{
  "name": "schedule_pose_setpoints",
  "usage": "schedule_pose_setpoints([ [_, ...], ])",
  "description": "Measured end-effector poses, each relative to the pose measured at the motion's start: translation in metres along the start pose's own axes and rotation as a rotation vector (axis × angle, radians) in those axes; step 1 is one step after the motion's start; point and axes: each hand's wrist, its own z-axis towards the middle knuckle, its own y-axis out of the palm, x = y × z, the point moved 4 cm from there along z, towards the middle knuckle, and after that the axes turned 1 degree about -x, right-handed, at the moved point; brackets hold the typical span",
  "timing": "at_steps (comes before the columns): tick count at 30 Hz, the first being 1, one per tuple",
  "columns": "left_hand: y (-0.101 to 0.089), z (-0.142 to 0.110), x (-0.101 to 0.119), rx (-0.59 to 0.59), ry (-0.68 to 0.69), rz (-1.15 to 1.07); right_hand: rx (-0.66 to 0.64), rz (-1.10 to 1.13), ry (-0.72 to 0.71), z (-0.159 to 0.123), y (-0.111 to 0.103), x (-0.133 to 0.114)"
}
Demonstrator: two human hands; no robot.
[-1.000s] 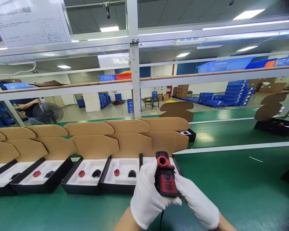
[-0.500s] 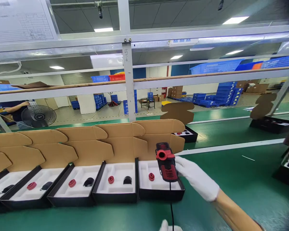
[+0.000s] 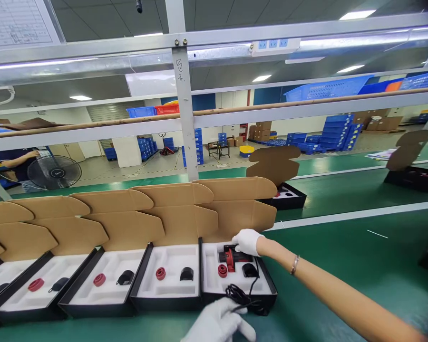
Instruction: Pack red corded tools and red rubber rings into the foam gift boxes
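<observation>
Tool in right-end box, cord over its front, fan behind left

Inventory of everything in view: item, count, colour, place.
Open boxes: 5+, black and brown, front row
Power tool: 1, red and black, row's rightmost box
Cable: 1, black, same box's front edge
Rings: 4, red, front boxes
Caps: 5, black, front boxes
Farther boxes: 2, black and brown, behind
Fan: 1, black, left background
Crates: many, mostly blue, background
Person: 1, dark top, by fan
Left hand: 1, white glove, at cable
Right hand: 1, white glove, on tool
</observation>
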Motion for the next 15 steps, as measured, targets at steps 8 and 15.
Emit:
schedule_pose_setpoints([
  [8,-0.051,0.039,0.131,0.425,0.372,0.986,0.104,0.891,-0.183,-0.049,-0.013,-0.035],
  [15,-0.031,0.139,0.084,0.347,0.370,1.350,0.309,1.840,0.077,-0.077,0.052,-0.056],
])
